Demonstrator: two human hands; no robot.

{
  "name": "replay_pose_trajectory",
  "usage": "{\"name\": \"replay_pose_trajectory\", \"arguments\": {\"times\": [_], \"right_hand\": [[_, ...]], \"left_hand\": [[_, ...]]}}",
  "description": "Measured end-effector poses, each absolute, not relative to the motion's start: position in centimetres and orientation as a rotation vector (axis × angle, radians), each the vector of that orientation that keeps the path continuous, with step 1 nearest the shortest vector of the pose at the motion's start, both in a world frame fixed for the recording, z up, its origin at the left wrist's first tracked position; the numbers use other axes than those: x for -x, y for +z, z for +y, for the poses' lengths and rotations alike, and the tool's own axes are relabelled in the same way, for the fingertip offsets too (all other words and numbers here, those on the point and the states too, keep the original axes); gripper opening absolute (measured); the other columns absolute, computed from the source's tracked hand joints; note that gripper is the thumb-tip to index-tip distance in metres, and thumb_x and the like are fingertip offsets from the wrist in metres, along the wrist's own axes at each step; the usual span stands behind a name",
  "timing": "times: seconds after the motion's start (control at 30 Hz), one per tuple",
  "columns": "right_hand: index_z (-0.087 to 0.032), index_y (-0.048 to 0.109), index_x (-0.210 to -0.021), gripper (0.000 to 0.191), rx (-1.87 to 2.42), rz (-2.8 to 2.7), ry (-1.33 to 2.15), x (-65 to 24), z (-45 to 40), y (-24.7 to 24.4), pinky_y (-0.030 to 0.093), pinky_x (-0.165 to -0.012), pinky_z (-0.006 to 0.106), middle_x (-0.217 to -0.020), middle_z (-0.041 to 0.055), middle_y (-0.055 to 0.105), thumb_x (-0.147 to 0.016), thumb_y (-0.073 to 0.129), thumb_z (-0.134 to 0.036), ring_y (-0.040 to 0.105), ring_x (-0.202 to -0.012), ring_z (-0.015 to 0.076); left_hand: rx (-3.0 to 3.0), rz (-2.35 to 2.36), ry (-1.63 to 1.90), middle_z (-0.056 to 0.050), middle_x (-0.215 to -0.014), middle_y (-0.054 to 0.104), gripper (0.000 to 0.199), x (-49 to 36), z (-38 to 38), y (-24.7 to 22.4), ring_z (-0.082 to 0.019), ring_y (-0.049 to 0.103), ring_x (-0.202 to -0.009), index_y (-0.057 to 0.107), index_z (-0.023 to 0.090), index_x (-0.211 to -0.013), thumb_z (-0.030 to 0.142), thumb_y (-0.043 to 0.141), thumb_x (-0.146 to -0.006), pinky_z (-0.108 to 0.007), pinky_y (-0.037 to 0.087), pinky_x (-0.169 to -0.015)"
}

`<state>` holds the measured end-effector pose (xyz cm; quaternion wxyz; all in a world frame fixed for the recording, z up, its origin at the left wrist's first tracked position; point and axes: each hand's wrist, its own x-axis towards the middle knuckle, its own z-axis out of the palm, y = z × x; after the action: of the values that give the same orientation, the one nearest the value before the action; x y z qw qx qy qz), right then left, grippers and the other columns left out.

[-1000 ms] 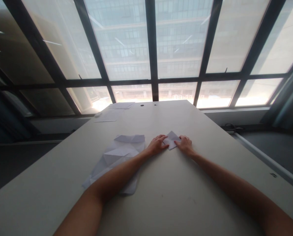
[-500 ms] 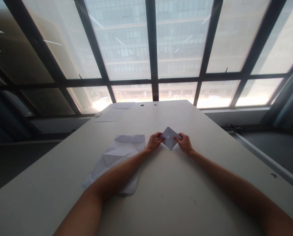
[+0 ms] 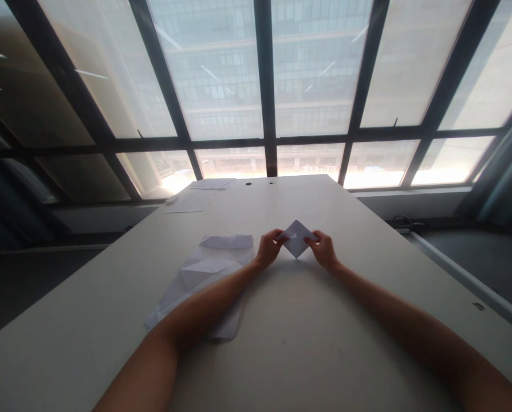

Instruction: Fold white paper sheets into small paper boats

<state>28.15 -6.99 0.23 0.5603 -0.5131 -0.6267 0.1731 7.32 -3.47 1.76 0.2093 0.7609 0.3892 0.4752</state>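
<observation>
A small white folded paper (image 3: 296, 240), diamond-shaped with one corner toward me, is held up between both hands over the table. My left hand (image 3: 270, 247) pinches its left corner between thumb and fingers. On the opposite corner, my right hand (image 3: 322, 250) has the same kind of pinch, thumb on the near face. Creased sheets of white paper (image 3: 208, 269) lie just left of my left hand, partly covered by my left forearm.
The long white table (image 3: 316, 332) stretches toward the windows (image 3: 311, 74). Flat sheets of paper (image 3: 191, 201) lie at its far left, beside a small white object (image 3: 171, 199). Two dark holes (image 3: 248, 183) mark the far end. A pale rail (image 3: 466, 274) runs along the right.
The folded paper has shifted very slightly up and tilted a little between my hands. Both hands keep their pinch, and the other papers stay where they were.
</observation>
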Motion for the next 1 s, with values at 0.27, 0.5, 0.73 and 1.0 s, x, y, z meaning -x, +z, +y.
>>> {"name": "replay_pose_trajectory", "arguments": {"times": [0.27, 0.5, 0.73, 1.0], "right_hand": [[-0.022, 0.067, -0.088, 0.034, 1.317, -1.786, 0.034, -28.1, -8.7, 1.3, 0.038, -0.096, 0.036, -0.099, 0.0090, 0.070, -0.100, 0.045, -0.044, 0.058, -0.101, 0.0241], [-0.022, 0.068, -0.098, 0.037, 1.284, -2.037, -0.152, -28.5, -8.9, 1.8, 0.030, -0.099, 0.034, -0.101, 0.0081, 0.069, -0.104, 0.036, -0.038, 0.054, -0.100, 0.0224], [-0.021, 0.066, -0.099, 0.024, 1.208, -2.083, -0.365, -28.3, -9.0, 1.9, 0.026, -0.101, 0.037, -0.099, 0.0064, 0.070, -0.102, 0.043, -0.024, 0.054, -0.099, 0.0221], [-0.020, 0.064, -0.087, 0.012, 1.184, -2.139, -0.463, -28.5, -8.2, 1.4, 0.031, -0.092, 0.036, -0.090, 0.0060, 0.068, -0.088, 0.057, -0.009, 0.053, -0.093, 0.0227]], "left_hand": [[-2.469, 1.080, 1.363, -0.005, -0.096, 0.069, 0.024, -6.9, -4.6, 2.1, -0.020, 0.061, -0.097, 0.067, 0.022, -0.092, 0.035, 0.049, -0.101, -0.033, 0.045, -0.093], [-2.610, 1.205, 1.166, -0.006, -0.106, 0.069, 0.027, -6.9, -5.1, 2.7, -0.021, 0.058, -0.107, 0.067, 0.023, -0.098, 0.034, 0.042, -0.104, -0.034, 0.039, -0.097], [-2.717, 1.170, 1.200, -0.005, -0.105, 0.070, 0.019, -7.1, -5.1, 2.6, -0.021, 0.057, -0.105, 0.067, 0.022, -0.102, 0.026, 0.048, -0.102, -0.034, 0.039, -0.092], [-2.844, 1.119, 1.042, -0.004, -0.101, 0.070, 0.020, -7.3, -4.3, 2.0, -0.020, 0.060, -0.099, 0.070, 0.024, -0.101, 0.013, 0.055, -0.095, -0.036, 0.041, -0.092]]}}
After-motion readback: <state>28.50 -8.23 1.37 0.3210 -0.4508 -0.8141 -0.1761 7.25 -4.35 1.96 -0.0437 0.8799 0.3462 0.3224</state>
